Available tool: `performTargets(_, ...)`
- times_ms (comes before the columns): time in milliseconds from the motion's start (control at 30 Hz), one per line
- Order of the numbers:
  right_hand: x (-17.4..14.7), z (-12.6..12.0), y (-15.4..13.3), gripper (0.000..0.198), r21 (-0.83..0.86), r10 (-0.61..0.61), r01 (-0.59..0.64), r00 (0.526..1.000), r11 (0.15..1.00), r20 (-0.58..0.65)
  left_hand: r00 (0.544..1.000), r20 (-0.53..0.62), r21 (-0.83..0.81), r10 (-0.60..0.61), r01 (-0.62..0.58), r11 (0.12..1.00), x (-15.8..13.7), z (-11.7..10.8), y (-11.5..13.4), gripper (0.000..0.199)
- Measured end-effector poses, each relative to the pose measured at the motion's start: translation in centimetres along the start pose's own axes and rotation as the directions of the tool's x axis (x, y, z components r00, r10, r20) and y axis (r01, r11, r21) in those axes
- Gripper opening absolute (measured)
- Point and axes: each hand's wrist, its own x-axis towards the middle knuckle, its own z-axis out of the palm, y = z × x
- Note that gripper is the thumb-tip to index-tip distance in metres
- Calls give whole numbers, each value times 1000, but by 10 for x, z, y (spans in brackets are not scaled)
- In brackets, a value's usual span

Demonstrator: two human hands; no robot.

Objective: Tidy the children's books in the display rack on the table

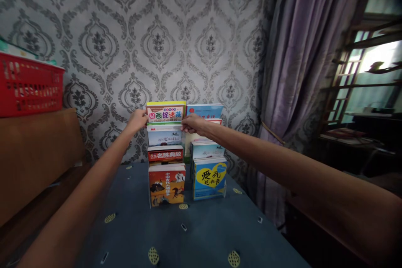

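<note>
Both hands grip the top book (165, 113) at frame centre: left hand (138, 120) clasps its left edge, right hand (192, 124) its right. Below, a blue tablecloth (201, 234); patterned wallpaper (157, 42) behind.

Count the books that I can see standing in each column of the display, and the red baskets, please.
Books in the left column, the top one held by the left hand and the right hand: 4
Books in the right column: 4, though the middle ones overlap
Red basket: 1
Total: 9
</note>
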Motion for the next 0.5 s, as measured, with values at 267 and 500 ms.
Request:
performTargets(267, -3, 1, -2, 31, -44, -4, 3, 1000, 999, -22, 998, -21, 137, 67, -63, 989, 3, -1, 0, 20)
performTargets(500, -5, 1, -1, 29, -47, -14, 12, 999, 999, -37, 993, -11, 307, 121, -111, 945, 2, -1, 2, 19)
